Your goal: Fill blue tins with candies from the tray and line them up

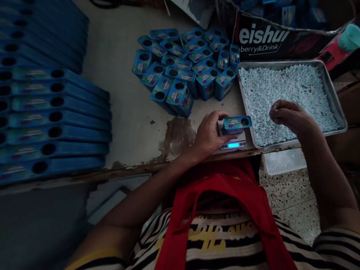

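Note:
A small blue box [237, 122] with a round hole in its top stands on a small digital scale [244, 143], whose display glows blue. My left hand [210, 131] curves around the box's left side, thumb in front and fingers behind. Over the metal tray [341, 116], full of small white and pale-blue candies [292, 86], my right hand [291, 116] hovers with fingertips pinched together. Whatever they may hold is hidden.
Several similar blue boxes [180, 63] stand grouped behind the scale. Long rows of blue boxes [56, 101] fill the left side. Behind the tray is a black carton [261, 41] holding more blue boxes. A red object with a teal cup [350, 37] sits far right.

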`<act>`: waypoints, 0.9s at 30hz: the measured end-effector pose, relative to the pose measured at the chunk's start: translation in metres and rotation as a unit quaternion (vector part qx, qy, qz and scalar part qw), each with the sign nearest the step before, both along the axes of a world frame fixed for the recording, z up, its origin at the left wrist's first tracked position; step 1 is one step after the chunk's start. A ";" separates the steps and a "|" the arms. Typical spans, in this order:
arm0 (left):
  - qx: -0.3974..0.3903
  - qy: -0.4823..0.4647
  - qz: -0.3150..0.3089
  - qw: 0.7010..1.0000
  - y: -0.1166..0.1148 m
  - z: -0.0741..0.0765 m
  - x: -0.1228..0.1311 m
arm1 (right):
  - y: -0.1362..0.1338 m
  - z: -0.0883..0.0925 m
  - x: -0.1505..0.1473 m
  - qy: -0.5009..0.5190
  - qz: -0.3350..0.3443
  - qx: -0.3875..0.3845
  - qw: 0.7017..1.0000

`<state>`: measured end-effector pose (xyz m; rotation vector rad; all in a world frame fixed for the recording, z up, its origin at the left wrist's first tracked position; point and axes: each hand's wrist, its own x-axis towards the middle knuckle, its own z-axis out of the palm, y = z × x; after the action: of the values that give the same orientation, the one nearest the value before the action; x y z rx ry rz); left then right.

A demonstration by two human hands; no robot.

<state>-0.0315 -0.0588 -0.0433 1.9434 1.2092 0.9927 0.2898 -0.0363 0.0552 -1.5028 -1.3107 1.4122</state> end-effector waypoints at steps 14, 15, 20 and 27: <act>0.003 0.018 -0.026 0.999 0.011 0.017 0.019 | 0.005 0.020 -0.079 0.016 0.165 -0.017 0.986; 0.003 0.020 -0.027 0.999 0.012 0.018 0.020 | 0.004 0.020 -0.080 0.016 0.168 -0.018 0.985; 0.014 0.007 -0.048 0.999 0.016 0.019 0.033 | -0.001 0.017 -0.077 0.043 0.130 -0.036 0.990; 0.042 0.030 -0.015 0.999 0.024 0.058 0.004 | 0.018 0.000 -0.048 0.159 -0.071 -0.031 0.984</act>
<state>-0.0271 -0.0352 0.0144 2.0654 1.1849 0.9901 0.2423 -0.0181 0.0554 -1.3159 -0.9557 1.5366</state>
